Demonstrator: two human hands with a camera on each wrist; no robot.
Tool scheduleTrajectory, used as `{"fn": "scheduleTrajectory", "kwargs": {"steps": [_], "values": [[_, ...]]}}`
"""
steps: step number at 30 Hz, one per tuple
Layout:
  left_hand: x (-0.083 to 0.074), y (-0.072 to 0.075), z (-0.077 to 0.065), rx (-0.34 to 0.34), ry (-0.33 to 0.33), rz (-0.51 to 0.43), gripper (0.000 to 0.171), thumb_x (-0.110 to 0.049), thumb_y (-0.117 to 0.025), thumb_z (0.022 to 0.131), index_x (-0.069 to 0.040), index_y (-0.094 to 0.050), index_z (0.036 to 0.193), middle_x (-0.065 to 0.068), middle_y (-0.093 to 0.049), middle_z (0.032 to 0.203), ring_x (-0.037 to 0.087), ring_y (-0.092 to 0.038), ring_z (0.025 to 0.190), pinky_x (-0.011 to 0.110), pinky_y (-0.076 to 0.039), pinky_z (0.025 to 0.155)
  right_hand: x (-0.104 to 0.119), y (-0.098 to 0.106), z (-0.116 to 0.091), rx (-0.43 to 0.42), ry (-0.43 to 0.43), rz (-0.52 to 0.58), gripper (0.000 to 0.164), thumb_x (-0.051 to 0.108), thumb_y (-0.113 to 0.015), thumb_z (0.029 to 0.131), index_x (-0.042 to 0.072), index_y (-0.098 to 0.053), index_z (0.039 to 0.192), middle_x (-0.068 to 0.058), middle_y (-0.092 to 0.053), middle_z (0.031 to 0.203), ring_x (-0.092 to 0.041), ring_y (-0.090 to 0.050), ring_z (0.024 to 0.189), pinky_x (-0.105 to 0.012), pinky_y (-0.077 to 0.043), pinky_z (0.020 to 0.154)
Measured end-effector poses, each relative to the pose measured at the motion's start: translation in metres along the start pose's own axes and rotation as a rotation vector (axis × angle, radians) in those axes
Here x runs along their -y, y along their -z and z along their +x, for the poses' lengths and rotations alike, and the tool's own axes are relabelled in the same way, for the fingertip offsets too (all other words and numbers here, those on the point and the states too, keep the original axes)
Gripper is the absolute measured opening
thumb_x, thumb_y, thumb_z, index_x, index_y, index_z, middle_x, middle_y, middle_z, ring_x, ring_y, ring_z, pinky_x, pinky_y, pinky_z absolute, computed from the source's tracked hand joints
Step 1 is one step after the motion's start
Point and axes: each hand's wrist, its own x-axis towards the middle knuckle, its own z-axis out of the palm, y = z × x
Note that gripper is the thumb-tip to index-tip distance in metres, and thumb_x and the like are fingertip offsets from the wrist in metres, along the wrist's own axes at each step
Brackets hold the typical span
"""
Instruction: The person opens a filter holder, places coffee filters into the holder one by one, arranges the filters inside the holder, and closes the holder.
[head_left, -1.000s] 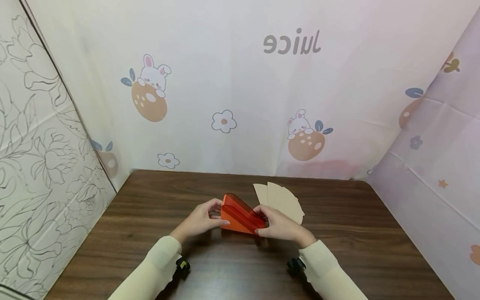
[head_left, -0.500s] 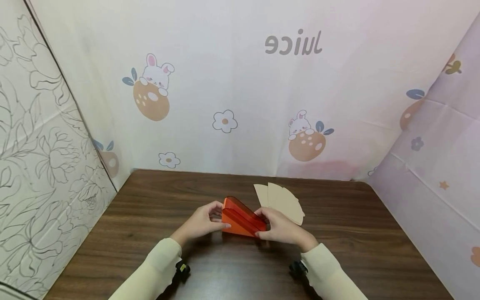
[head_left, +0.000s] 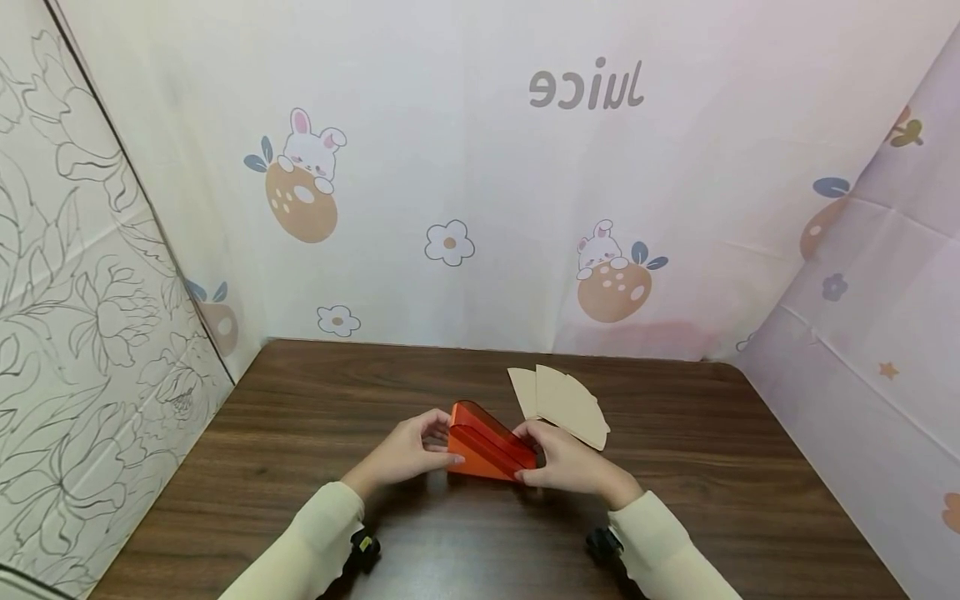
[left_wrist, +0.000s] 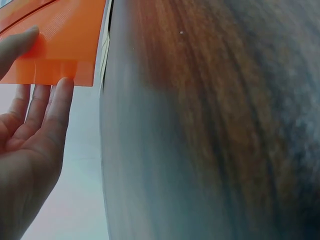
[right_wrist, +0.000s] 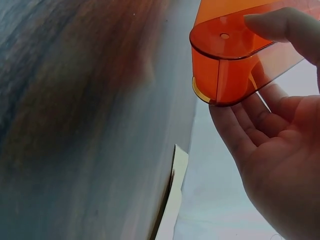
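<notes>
Both grips [head_left: 407, 450] [head_left: 567, 463] hold a glossy, translucent orange wedge [head_left: 486, 448] with a rounded end.

One left hand [head_left: 408, 450] and one right hand [head_left: 567, 467] flanked one translucent orange holder [head_left: 487, 448]. Beyond the holder were one fan of beige papers [head_left: 567, 406] and two printed rabbits [head_left: 310, 158].

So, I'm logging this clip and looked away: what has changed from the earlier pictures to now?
In the head view, the translucent orange plastic case has shifted slightly down the picture, closer or lower, and a touch right; the left hand and right hand moved with it. Nothing was newly gripped or let go: both hands hold the case. The fanned tan paper pieces stayed put.
</notes>
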Motion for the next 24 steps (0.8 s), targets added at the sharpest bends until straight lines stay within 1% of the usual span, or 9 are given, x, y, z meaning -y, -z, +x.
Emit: {"fn": "scheduleTrajectory", "kwargs": {"steps": [1, 3, 7, 10, 12, 16, 20, 24], "values": [[-0.003, 0.000, -0.001, 0.005, -0.002, -0.001, 0.035, -0.002, -0.080, 0.084, 0.000, -0.060, 0.111, 0.012, -0.065, 0.107, 0.031, -0.063, 0.103, 0.041, -0.055, 0.089, 0.000, 0.000, 0.000, 0.003, -0.001, 0.000, 0.038, 0.019, -0.079, 0.082, 0.013, -0.059, 0.114, 0.011, -0.060, 0.101, -0.007, -0.058, 0.092, -0.030, -0.050, 0.084], [-0.001, -0.001, -0.001, 0.010, 0.000, 0.002, 0.035, -0.002, -0.080, 0.084, 0.000, -0.060, 0.112, 0.012, -0.066, 0.107, 0.031, -0.063, 0.103, 0.036, -0.056, 0.088, -0.001, 0.000, -0.001, 0.009, -0.004, 0.008, 0.038, 0.019, -0.079, 0.082, 0.013, -0.059, 0.114, 0.011, -0.060, 0.101, -0.007, -0.059, 0.090, -0.030, -0.050, 0.082], [0.017, -0.004, 0.003, 0.022, 0.013, 0.015, 0.037, -0.003, -0.081, 0.083, -0.002, -0.059, 0.113, 0.010, -0.067, 0.107, 0.029, -0.064, 0.102, 0.030, -0.056, 0.085, -0.003, -0.001, -0.003, 0.025, -0.003, 0.018, 0.038, 0.019, -0.080, 0.083, 0.014, -0.059, 0.114, 0.010, -0.059, 0.100, -0.007, -0.059, 0.086, -0.030, -0.051, 0.079], [0.031, -0.004, 0.006, 0.033, 0.014, 0.026, 0.039, -0.004, -0.082, 0.083, -0.003, -0.059, 0.115, 0.007, -0.067, 0.107, 0.026, -0.064, 0.101, 0.029, -0.057, 0.084, -0.003, -0.002, -0.004, 0.032, 0.006, 0.010, 0.038, 0.019, -0.080, 0.083, 0.014, -0.059, 0.114, 0.009, -0.060, 0.100, -0.008, -0.059, 0.086, -0.029, -0.051, 0.078], [0.036, -0.004, 0.006, 0.039, 0.014, 0.019, 0.040, -0.006, -0.083, 0.083, -0.004, -0.059, 0.116, 0.005, -0.067, 0.107, 0.024, -0.064, 0.101, 0.028, -0.057, 0.083, -0.004, -0.002, -0.005, 0.033, 0.014, 0.002, 0.038, 0.019, -0.080, 0.082, 0.014, -0.059, 0.114, 0.009, -0.059, 0.101, -0.008, -0.059, 0.086, -0.029, -0.051, 0.078], [0.040, -0.004, 0.007, 0.050, 0.014, -0.003, 0.041, -0.009, -0.084, 0.083, -0.006, -0.060, 0.116, 0.004, -0.067, 0.107, 0.023, -0.065, 0.101, 0.029, -0.057, 0.083, -0.004, -0.003, -0.005, 0.036, 0.020, 0.002, 0.039, 0.019, -0.080, 0.082, 0.013, -0.059, 0.114, 0.009, -0.060, 0.101, -0.008, -0.059, 0.086, -0.029, -0.051, 0.078], [0.041, -0.004, 0.007, 0.061, 0.021, 0.000, 0.041, -0.011, -0.084, 0.082, -0.006, -0.060, 0.115, 0.004, -0.067, 0.106, 0.021, -0.065, 0.099, 0.028, -0.057, 0.083, -0.005, -0.004, -0.006, 0.038, 0.022, -0.003, 0.039, 0.017, -0.079, 0.081, 0.013, -0.059, 0.114, 0.009, -0.060, 0.100, -0.009, -0.059, 0.086, -0.028, -0.051, 0.079], [0.041, -0.005, 0.007, 0.072, 0.034, 0.000, 0.041, -0.011, -0.085, 0.082, -0.006, -0.060, 0.114, 0.004, -0.068, 0.105, 0.021, -0.065, 0.099, 0.029, -0.057, 0.082, -0.005, -0.005, -0.006, 0.034, 0.041, -0.007, 0.039, 0.016, -0.079, 0.081, 0.012, -0.060, 0.114, 0.009, -0.061, 0.100, -0.010, -0.059, 0.087, -0.028, -0.050, 0.079]]}}
